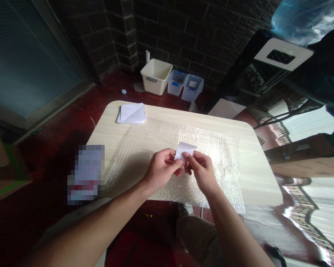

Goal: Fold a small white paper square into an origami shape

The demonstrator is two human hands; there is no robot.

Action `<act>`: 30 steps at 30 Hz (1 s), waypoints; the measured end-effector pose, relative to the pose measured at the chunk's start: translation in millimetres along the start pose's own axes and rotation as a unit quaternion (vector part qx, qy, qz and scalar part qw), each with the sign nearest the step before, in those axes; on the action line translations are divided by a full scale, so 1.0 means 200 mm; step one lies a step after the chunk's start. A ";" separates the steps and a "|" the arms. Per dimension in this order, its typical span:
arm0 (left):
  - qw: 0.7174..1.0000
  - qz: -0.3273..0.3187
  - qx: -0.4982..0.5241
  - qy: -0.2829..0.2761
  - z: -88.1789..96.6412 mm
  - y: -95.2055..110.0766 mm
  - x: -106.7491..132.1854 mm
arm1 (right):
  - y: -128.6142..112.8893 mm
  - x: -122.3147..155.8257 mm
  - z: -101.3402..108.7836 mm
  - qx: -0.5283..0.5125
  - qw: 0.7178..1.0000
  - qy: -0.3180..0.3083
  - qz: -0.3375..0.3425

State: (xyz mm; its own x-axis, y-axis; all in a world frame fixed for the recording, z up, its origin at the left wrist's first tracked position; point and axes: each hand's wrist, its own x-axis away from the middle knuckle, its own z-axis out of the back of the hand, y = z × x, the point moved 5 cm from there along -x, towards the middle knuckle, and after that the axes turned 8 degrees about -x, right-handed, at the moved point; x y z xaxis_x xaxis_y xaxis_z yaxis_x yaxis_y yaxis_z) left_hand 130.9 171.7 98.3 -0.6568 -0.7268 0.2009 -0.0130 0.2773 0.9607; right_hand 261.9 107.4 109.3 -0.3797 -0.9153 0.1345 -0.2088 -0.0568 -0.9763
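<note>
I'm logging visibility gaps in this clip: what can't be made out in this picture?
All in the head view:
- Underside of the small white paper: faces away from the camera.
- Some fingertips of the left hand and right hand: hidden by the paper and the hands themselves.
- Pixelated patch: pixelation masks its details.
- Paper stack: upper sheets cover lower ones.
- Blue plastic: cut off by the top edge.

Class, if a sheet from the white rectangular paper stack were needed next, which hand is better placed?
Probably the left hand: it is nearer the white rectangular paper stack, while the right hand is farther, though both hold the small folded white paper.
</note>
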 end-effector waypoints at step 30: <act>0.982 -0.100 -0.049 0.152 0.07 -0.07 -0.04 | 0.02 0.00 -0.03 0.033 0.999 -0.017 -0.010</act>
State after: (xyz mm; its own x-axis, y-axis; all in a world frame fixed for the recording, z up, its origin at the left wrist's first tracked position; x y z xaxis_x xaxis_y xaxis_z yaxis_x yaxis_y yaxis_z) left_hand 126.7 182.9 80.6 -0.3923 -0.9190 0.0404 -0.0360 0.0592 0.9976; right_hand 256.0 108.6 105.7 -0.3445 -0.9269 0.1488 -0.1551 -0.1001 -0.9828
